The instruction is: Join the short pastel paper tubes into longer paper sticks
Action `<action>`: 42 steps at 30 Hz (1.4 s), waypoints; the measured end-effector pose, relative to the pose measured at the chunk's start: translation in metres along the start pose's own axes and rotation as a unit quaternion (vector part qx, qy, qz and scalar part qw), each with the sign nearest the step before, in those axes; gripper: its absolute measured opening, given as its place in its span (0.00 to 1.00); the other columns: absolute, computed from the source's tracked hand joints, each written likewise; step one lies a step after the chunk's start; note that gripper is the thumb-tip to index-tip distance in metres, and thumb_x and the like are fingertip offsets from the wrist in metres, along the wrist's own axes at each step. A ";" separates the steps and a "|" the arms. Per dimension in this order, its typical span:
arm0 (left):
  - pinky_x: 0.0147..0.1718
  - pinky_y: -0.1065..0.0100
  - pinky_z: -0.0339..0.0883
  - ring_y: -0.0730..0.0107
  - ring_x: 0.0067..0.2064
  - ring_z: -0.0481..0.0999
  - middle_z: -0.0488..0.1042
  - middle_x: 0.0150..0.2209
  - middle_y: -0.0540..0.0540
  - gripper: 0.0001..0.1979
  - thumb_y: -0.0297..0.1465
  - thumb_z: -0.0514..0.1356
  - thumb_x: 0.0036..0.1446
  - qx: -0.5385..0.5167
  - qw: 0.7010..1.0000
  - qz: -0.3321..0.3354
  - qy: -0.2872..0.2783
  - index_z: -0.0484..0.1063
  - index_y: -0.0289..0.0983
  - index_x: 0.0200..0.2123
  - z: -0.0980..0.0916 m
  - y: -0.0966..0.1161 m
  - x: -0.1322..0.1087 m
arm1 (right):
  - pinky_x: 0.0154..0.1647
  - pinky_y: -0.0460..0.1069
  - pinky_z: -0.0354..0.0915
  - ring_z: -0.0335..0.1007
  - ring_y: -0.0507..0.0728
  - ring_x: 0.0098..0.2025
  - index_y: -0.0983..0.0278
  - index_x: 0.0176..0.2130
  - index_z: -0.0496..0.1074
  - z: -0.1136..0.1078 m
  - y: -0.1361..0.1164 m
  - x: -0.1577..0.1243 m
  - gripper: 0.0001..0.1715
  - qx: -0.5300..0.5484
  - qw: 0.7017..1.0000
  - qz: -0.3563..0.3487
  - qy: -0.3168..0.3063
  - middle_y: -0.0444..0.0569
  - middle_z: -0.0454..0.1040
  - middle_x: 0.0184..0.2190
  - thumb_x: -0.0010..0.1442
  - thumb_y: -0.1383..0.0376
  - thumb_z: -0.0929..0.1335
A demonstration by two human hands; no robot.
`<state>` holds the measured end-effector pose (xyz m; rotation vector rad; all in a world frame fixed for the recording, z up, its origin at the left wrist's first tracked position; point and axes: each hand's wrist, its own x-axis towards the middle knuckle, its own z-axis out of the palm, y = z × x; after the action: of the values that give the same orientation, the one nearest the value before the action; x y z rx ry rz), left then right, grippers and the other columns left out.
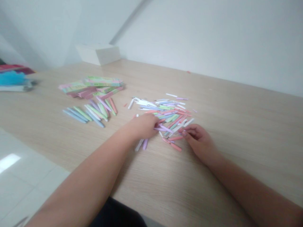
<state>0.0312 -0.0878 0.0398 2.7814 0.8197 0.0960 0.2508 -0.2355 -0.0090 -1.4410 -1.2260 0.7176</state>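
Note:
A loose pile of pastel pen parts (169, 115) lies on the table in white, blue, green, purple and coral. My left hand (147, 124) reaches into its left side, fingers curled down around one end of a purple pen barrel (167, 128). At the right edge of the pile is my right hand (197, 137), thumb and forefinger pinched together. A tiny purple bit seems to show at those fingertips, but blur hides what it is. Coral pen parts (175, 145) lie just left of the right hand. Below my left wrist is another purple piece (145, 144).
Left of the pile lies a group of thicker pastel pens (94, 112). Behind them are stacked green and pink boxes (103, 81). A white box (107, 55) stands by the wall. A bright blue item (11, 78) sits far left. The table's edge runs along the lower left.

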 end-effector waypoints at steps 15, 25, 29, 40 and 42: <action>0.41 0.67 0.64 0.66 0.42 0.75 0.79 0.42 0.48 0.12 0.34 0.57 0.63 -0.163 0.979 0.095 0.076 0.78 0.41 0.46 -0.005 0.010 0.001 | 0.43 0.54 0.78 0.81 0.57 0.40 0.56 0.46 0.76 -0.001 -0.006 -0.002 0.18 0.066 0.997 0.033 0.015 0.48 0.84 0.40 0.58 0.53 0.76; 0.37 0.67 0.61 0.68 0.39 0.74 0.79 0.39 0.50 0.10 0.31 0.59 0.59 -0.174 0.978 0.111 0.029 0.78 0.42 0.43 0.009 0.010 0.006 | 0.41 0.52 0.78 0.82 0.58 0.42 0.56 0.41 0.80 -0.004 -0.004 -0.002 0.12 0.084 0.996 0.038 0.002 0.48 0.84 0.39 0.57 0.56 0.77; 0.36 0.67 0.61 0.68 0.38 0.73 0.79 0.39 0.50 0.10 0.32 0.59 0.59 -0.177 0.977 0.113 0.028 0.78 0.42 0.43 0.009 0.010 0.006 | 0.38 0.51 0.79 0.82 0.57 0.42 0.56 0.40 0.80 -0.003 -0.004 -0.001 0.11 0.105 0.994 0.031 0.012 0.47 0.84 0.39 0.57 0.55 0.77; 0.35 0.68 0.61 0.69 0.38 0.74 0.79 0.39 0.51 0.11 0.33 0.60 0.60 -0.213 0.969 0.128 0.012 0.78 0.42 0.45 0.012 0.015 0.005 | 0.35 0.50 0.75 0.78 0.54 0.32 0.56 0.42 0.81 -0.002 -0.008 -0.002 0.12 0.035 0.999 0.007 -0.006 0.46 0.83 0.35 0.58 0.56 0.76; 0.35 0.68 0.62 0.70 0.38 0.74 0.79 0.39 0.51 0.11 0.32 0.60 0.60 -0.219 0.967 0.130 0.015 0.77 0.42 0.45 0.012 0.016 0.005 | 0.37 0.51 0.75 0.78 0.55 0.34 0.56 0.46 0.80 0.000 -0.007 -0.002 0.15 0.028 0.999 -0.002 -0.021 0.46 0.82 0.35 0.58 0.56 0.76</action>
<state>0.0454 -0.1006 0.0321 2.4503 0.3740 0.3236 0.2481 -0.2385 -0.0032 -1.3844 -1.2307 0.7773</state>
